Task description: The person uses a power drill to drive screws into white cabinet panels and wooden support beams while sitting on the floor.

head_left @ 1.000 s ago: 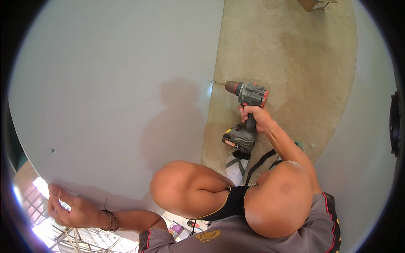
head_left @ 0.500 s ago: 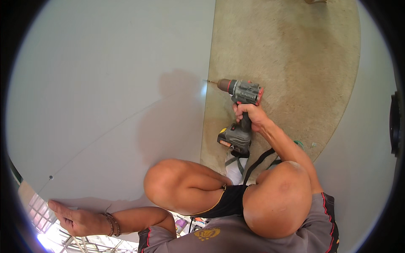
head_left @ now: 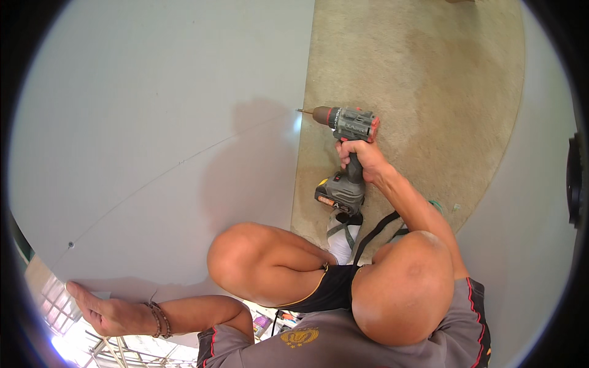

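Your right hand [head_left: 359,158] is clenched round the grip of the cordless drill [head_left: 343,153]; its bit tip meets the right edge of the pale grey panel [head_left: 159,122], above your knees. The drill looks bottom-heavy at the battery — hold the handle high; the panel seems stiff but thin at that edge. Your left hand [head_left: 101,310] lies flat and released on the panel's lower left rim; right of the panel is rough tan floor [head_left: 423,73].

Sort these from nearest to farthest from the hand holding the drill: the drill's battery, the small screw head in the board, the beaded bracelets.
1. Grey-and-orange battery block, just below the right hand.
2. Dark beaded bracelets, on the left wrist, lower left.
3. Small screw head in the pale grey board, far left.
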{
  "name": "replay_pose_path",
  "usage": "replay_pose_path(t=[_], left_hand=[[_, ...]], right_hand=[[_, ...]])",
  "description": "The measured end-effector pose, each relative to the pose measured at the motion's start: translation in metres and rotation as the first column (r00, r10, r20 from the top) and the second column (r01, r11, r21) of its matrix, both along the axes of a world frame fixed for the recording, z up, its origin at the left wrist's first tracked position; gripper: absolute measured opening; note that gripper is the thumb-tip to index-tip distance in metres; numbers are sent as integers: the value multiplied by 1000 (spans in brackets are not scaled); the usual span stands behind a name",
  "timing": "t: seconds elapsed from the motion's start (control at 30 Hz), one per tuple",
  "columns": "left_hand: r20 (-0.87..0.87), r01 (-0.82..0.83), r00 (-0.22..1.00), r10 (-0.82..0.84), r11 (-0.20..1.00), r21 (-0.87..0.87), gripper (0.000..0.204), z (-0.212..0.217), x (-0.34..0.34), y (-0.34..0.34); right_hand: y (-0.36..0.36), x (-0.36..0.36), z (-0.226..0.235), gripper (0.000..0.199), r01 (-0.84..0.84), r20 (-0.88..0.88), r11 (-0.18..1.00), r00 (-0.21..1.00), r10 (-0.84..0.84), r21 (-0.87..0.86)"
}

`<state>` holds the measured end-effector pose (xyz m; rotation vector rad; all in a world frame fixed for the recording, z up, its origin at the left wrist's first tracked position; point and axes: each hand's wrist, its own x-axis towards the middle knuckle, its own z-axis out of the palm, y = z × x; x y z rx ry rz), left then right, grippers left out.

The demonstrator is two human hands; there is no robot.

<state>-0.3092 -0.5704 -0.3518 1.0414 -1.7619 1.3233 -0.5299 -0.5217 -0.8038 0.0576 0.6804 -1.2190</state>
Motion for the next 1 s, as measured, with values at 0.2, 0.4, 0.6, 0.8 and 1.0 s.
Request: replay_pose_path(t=[0.2,0.4,0.6,0.8,1.0], left_hand=[[-57,59,997,-58,998,16,38,-16,-25,3],[-132,111,987,-92,983,146,33,-19,-46,10],[-150,-175,967,204,967,188,32,-22,-63,14],[-77,414,901,-427,899,-144,37,-45,-51,14],[-701,676,702,124,-423,603,29,-123,-55,15]], right_hand=[[1,7,-13,14,22,-22,1000,999,-22,-6],[1,3,-4,21,37,4,996,999,-38,80],[1,3,-7,23,2,15,992,1000,-4,124],[0,7,-22,21,-18,-3,993,1000,18,116],[-2,-2,2,29,-30,8,991,1000,29,131]])
